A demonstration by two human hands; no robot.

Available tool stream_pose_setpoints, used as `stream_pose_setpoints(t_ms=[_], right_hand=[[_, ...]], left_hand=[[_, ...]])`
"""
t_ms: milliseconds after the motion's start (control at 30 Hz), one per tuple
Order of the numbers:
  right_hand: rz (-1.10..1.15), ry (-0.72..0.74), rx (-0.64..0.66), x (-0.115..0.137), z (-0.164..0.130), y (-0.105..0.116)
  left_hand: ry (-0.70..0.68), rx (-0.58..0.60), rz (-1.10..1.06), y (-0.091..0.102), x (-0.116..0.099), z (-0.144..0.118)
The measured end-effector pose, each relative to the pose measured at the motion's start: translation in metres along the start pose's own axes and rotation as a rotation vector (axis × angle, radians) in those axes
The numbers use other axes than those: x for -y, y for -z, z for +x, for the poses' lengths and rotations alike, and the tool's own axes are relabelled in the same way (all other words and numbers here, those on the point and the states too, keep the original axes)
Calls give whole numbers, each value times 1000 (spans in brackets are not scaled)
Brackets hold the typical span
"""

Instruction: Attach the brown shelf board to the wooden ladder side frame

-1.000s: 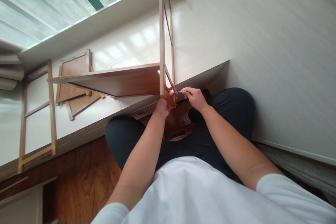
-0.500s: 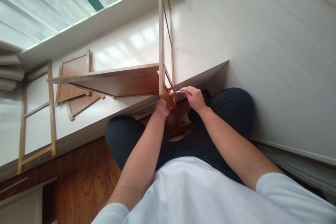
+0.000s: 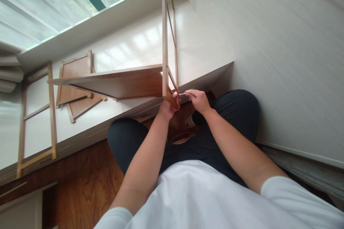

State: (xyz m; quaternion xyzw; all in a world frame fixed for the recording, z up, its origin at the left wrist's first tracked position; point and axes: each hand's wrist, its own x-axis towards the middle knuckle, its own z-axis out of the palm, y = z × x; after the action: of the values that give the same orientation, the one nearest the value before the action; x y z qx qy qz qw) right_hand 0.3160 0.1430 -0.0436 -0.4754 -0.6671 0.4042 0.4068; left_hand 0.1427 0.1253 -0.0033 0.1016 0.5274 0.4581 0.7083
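Almost nothing has shifted over the last second: the whole view has slid a touch, and both hands sit where they were, so the work at the joint looks slow and fine rather than finished.

Largest in view, the pale laminate window ledge [image 3: 204, 43] runs across the upper half of the frame. On it, at centre, stands the tall, thin bamboo side frame [image 3: 164, 25], upright, with the flat brown wooden shelf panel [image 3: 118, 83] meeting it from the left. At the far left lies a second ladder-like bamboo frame [image 3: 37, 114], with two brown framed panels [image 3: 76, 80] stacked beside it.

The left hand [image 3: 167, 109] is closed around the upright's lower end, at centre frame. The right hand [image 3: 198, 100], just to its right, pinches a thin metal tool [image 3: 182, 94], probably a hex key, its tip at the frame's corner.
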Motion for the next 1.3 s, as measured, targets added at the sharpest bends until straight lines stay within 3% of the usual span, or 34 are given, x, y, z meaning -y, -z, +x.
stream_pose_setpoints(t_ms=[1300], right_hand=[[-43,64,-82,-5,3,-6]], left_hand=[[14,-3,-13,-2,-1,-2]])
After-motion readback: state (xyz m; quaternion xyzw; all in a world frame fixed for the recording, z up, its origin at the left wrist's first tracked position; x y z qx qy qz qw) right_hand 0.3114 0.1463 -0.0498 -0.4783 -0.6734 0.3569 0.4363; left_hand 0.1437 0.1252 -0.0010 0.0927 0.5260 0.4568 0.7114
